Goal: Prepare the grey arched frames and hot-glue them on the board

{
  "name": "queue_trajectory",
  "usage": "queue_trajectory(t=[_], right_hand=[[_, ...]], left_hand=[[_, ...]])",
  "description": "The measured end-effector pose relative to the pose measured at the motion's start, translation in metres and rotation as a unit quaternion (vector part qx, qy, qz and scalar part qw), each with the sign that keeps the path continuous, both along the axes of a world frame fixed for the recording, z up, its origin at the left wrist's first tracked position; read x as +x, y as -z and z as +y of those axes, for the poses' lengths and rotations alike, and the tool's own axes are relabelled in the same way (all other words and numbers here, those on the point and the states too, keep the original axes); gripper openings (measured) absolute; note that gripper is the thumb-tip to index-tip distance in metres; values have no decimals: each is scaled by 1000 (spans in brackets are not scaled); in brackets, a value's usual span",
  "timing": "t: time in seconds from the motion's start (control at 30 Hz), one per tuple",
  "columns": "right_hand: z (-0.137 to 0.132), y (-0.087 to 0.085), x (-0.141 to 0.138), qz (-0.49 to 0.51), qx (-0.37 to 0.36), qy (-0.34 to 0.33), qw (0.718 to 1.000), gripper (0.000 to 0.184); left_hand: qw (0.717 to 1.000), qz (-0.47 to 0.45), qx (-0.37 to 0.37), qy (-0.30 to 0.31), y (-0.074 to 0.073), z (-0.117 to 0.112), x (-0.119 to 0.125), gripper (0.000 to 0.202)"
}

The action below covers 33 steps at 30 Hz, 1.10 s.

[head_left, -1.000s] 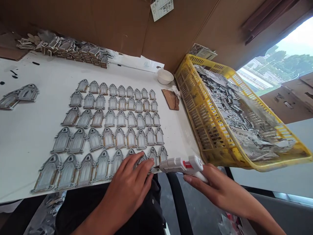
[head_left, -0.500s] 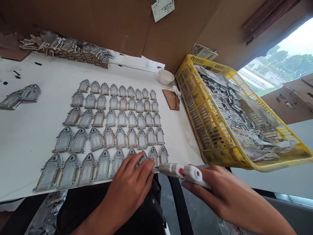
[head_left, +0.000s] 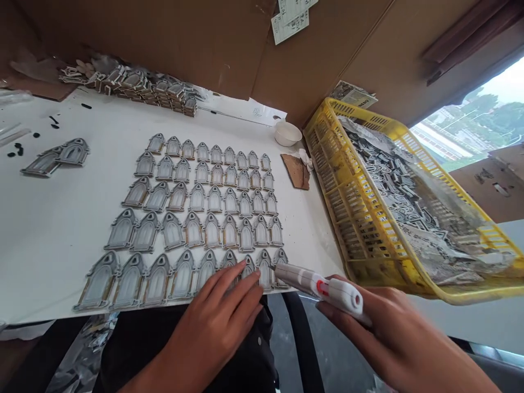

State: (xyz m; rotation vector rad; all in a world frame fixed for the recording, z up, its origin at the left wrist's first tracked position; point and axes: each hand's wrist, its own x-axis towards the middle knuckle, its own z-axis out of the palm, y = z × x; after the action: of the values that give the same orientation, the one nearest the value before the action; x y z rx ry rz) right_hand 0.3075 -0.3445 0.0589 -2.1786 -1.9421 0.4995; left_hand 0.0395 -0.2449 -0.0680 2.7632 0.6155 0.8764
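Observation:
Several rows of small grey arched window pieces (head_left: 213, 207) lie on a white board (head_left: 49, 240). My left hand (head_left: 216, 322) rests at the board's near edge with fingers stretched flat on the pieces of the front row. My right hand (head_left: 393, 338) grips a white glue gun with a red trigger (head_left: 323, 286). Its nozzle touches the front row's right end, close to my left fingertips.
A yellow slatted basket (head_left: 347, 218) full of grey cut-outs stands tilted at the right. A small white bowl (head_left: 287, 132) and a brown scrap (head_left: 298, 170) lie near it. Stacked window pieces (head_left: 143, 87) line the far edge below cardboard walls. Two loose pieces (head_left: 57, 158) lie at the left.
The glue gun has tilted so its nozzle points down-left onto the front row's right end. My right hand has slid back toward me. My left hand has barely moved; the camera view has shifted left.

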Motion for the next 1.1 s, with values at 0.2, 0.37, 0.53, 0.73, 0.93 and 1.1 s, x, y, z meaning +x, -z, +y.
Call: queue_trajectory(t=[0.2,0.37,0.53,0.73,0.93,1.1], right_hand=[[-1,36,-14,72,-25,-1,997,51],[4,44,-20,89,-24,-11,996,47],[3,45,-20,76,-12,-22,997,43],[1,48,-22,56,-8,-46,997,39],[2,45,-20,28,-11,-55,998,36],[9,30,-17,-14,4,-63,998,47]], left_hand=[[999,41,22,4,2,-2,-25,34],[997,64,46,-14,6,-3,-25,43],[998,52,40,-18,6,-2,-22,39],[999,35,31,-21,4,-1,-19,35],[998,34,36,-28,4,-3,-19,35],[999,33,31,-25,4,-5,-20,35]])
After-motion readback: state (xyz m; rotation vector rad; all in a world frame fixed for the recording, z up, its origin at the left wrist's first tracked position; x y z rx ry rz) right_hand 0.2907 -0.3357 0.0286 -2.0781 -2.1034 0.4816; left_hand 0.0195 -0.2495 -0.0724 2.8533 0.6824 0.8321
